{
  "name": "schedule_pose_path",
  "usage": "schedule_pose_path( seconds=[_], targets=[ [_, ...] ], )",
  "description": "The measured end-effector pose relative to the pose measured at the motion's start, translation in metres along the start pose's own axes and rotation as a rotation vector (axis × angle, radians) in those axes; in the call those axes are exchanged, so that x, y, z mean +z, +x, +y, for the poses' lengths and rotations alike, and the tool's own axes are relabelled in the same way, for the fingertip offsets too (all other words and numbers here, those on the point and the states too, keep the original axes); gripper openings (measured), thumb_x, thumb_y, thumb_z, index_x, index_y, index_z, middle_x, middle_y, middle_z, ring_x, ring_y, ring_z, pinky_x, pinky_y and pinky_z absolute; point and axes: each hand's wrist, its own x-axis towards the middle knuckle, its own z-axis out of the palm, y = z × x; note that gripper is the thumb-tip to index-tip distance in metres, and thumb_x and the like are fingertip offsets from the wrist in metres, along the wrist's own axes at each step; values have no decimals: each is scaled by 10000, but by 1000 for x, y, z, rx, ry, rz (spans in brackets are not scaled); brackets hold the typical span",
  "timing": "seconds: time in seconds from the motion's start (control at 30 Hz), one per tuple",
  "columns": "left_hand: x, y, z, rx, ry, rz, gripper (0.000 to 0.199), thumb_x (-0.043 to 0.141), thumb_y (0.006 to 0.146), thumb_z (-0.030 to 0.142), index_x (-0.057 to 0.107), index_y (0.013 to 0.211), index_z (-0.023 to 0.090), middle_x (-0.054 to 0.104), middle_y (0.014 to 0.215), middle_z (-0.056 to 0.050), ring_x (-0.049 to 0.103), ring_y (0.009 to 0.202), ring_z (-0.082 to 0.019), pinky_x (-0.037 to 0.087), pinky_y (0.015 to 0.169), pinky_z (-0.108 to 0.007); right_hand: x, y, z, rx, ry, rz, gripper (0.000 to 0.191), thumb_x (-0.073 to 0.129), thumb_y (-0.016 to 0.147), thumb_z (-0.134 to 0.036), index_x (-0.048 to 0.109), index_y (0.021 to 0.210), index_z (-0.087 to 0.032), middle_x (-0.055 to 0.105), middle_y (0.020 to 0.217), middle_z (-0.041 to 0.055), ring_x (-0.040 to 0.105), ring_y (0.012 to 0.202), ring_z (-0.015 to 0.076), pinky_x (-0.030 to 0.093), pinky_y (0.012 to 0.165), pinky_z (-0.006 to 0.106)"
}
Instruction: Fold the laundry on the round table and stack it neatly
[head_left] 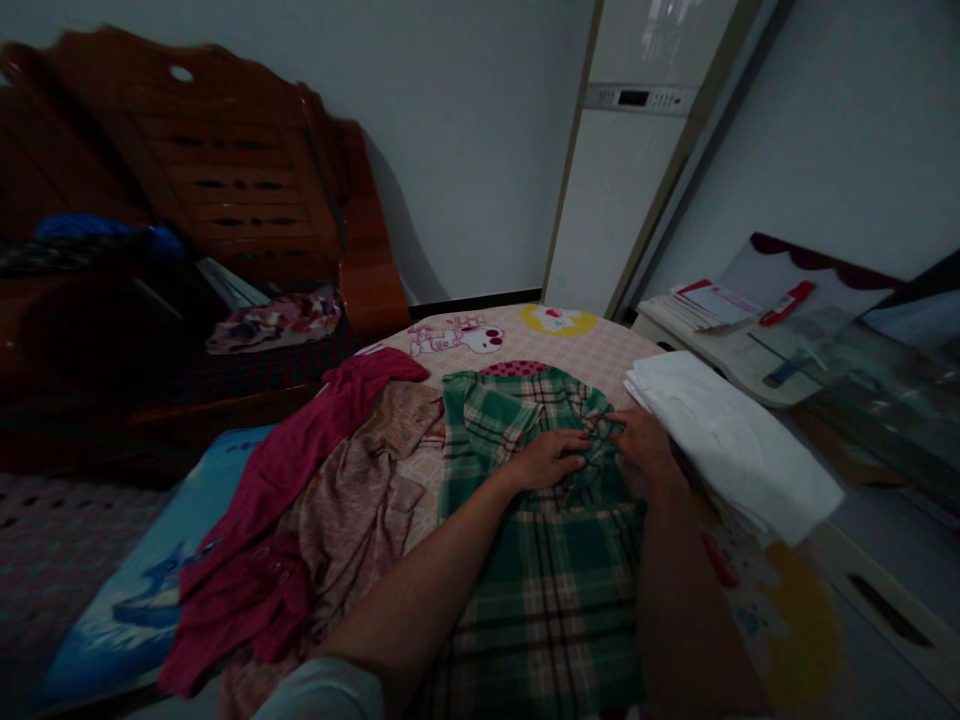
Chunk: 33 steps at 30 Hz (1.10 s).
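A green plaid shirt (555, 570) lies spread on the round table, with its upper part bunched and creased under my hands. My left hand (551, 460) rests on the shirt with its fingers stretched out flat, pointing right. Close by on the right, my right hand (637, 438) bends over the shirt's edge, fingers toward a gathered fold of the cloth. Whether its fingertips pinch the fabric is partly hidden. Left of the shirt lie a crumpled brownish-pink garment (345, 500) and a magenta garment (262, 510). A folded white garment (727, 430) lies to the right.
A pink checked cartoon tablecloth (420, 335) covers the table. A wooden chair (225, 180) holding clothes stands at the back left, beside a blue cushion (142, 580). On the right is a cabinet (780, 370) with papers and a glass top. A tall white appliance (622, 190) stands behind.
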Motion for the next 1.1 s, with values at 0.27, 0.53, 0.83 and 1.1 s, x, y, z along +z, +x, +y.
schedule_pose_path(
  seconds=[0.27, 0.53, 0.83, 1.1],
  targets=[
    [0, 0, -2, -13, -15, -10, 378, 553, 911, 312, 645, 1252, 179, 537, 1425, -117, 503, 1315, -255, 389, 1107, -410, -5, -1, 3, 199, 78, 226, 241, 553, 746, -197, 779, 826, -175, 761, 846, 109, 679, 782, 251, 495, 755, 344],
    [-6, 1, 18, 93, -69, 93, 424, 537, 926, 348, 601, 1318, 199, 430, 1510, -118, 405, 1391, -269, 327, 1148, -422, -24, 5, -8, 233, 732, 413, 288, 634, 699, -429, 718, 705, -153, 655, 607, 11, 577, 589, 176, 445, 591, 284],
    [2, 3, 24, 89, 1, 116, 529, 502, 924, 241, 446, 1450, 231, 274, 1595, -94, 263, 1467, -255, 237, 1201, -468, -29, 4, -26, 140, 928, 313, 258, 674, 687, -413, 705, 676, -157, 611, 589, -17, 529, 572, 139, 415, 556, 256],
    [13, 7, 26, 159, 15, 138, 660, 496, 907, 207, 274, 1528, 176, 231, 1608, -111, 209, 1485, -235, 200, 1220, -461, -31, 4, -38, 81, 873, 120, 347, 691, 696, -475, 730, 734, -133, 659, 632, 18, 566, 576, 161, 446, 553, 272]
  ],
)
